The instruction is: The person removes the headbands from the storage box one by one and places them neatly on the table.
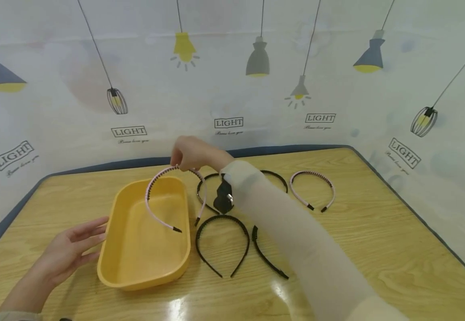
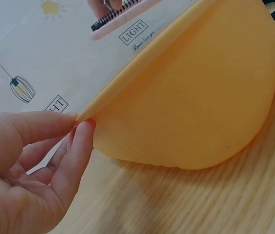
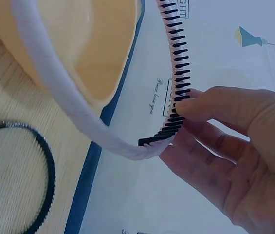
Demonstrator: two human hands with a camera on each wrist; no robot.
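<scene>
My right hand pinches a pink headband with black teeth along its inner side. The band hangs above the right part of a yellow plastic basin, its black-tipped ends pointing down. At the basin's left side is my left hand. In the left wrist view its thumb and fingertips pinch the basin's rim. Inside, the basin shows only its bare floor.
Right of the basin lie a black headband and another black one partly behind my right sleeve. More black bands lie farther back, partly hidden. A second pink headband rests at the far right. A printed curtain surrounds the table.
</scene>
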